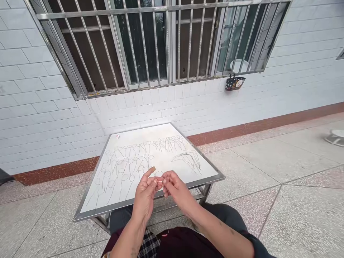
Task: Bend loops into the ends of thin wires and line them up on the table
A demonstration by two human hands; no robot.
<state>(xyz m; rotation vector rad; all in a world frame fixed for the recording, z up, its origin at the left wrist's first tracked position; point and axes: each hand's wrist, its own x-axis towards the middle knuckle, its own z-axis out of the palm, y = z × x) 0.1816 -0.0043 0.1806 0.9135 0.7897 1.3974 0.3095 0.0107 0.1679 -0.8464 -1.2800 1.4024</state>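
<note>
Over the near edge of a white table with a grey metal rim, my two hands meet fingertip to fingertip. My left hand pinches a thin wire between thumb and finger, with a brownish wrap on one raised fingertip. My right hand pinches the same wire beside it, and a thin end hangs down below the hands. Many thin wires with looped ends lie in rows on the tabletop. A bundle of loose, bent wires without clear loops is at the table's right side.
Behind the table is a white tiled wall with a barred window. A black basket hangs from the bars. A small red and white item lies at the table's far left corner. A round white stool stands at far right.
</note>
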